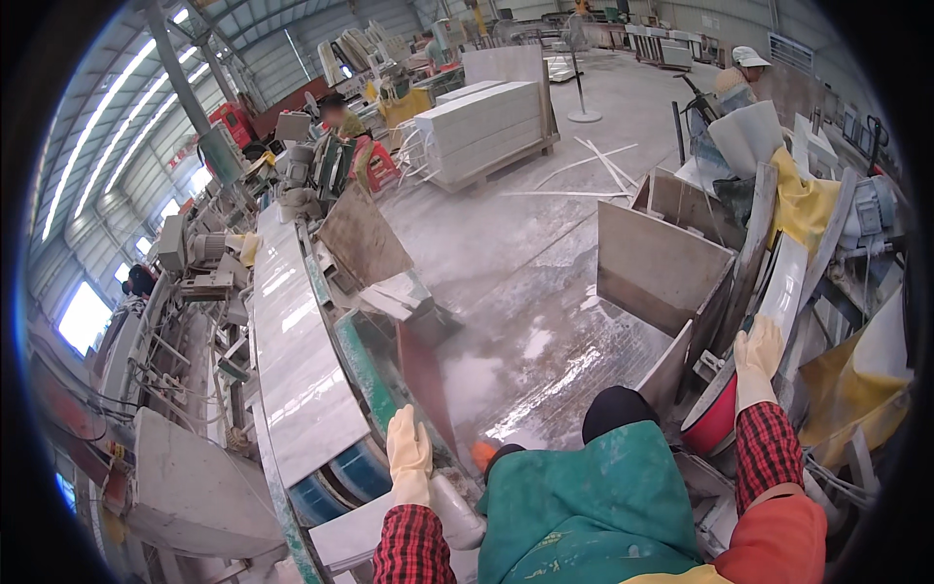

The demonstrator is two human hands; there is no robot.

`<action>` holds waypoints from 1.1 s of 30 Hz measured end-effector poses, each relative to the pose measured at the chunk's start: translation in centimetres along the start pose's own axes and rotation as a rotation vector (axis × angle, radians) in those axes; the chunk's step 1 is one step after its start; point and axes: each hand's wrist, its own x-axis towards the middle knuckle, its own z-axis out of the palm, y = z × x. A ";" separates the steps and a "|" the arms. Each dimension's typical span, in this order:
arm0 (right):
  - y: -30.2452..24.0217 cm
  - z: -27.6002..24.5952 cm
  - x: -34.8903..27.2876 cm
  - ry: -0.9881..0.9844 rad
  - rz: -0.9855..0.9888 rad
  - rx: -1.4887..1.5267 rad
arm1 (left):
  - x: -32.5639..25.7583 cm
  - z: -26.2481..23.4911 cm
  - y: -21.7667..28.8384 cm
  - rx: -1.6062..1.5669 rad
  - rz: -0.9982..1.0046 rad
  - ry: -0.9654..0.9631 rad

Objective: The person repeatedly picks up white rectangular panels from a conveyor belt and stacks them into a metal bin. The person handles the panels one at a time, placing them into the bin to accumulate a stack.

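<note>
The left hand (409, 456), in cream rubber, fingers nearly straight, sits beside a glossy, rectangular white slab (309, 355) running lengthwise away from the person on a blue-ended conveyor (362, 471). The half-curled, gloved right hand (759, 355) is at a narrow polished white strip (784, 277); whether either grips, I can't tell.

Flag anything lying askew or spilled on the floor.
Long pale strips lie crossed on the floor beside the stacked white slabs, looking dropped rather than stacked. Nearer, the floor shines wet, with whitish patches, possibly residue.
</note>
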 end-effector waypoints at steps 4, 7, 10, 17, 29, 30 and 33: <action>0.0 -0.1 -0.2 -0.017 -0.009 0.029 | 0.4 -0.2 0.6 -0.017 0.000 -0.006; -1.2 0.5 -0.2 0.061 -0.081 0.050 | 0.1 -0.9 0.9 -0.006 -0.006 0.023; -2.8 -1.7 -0.5 -0.068 0.007 0.091 | 0.5 -2.5 1.5 0.063 -0.070 -0.022; 3.6 3.8 -0.7 -0.235 -0.094 -0.036 | 0.6 -2.8 1.6 -0.011 -0.139 -0.070; 4.2 5.5 -1.6 -0.151 -0.183 -0.037 | 0.1 -2.2 1.1 -0.085 -0.094 0.029; 4.0 6.1 -1.5 -0.132 -0.201 -0.032 | -0.2 -2.4 0.9 -0.081 -0.109 0.029; 4.3 4.7 -2.0 -0.148 -0.186 -0.042 | 0.4 -1.9 1.3 -0.099 -0.102 0.021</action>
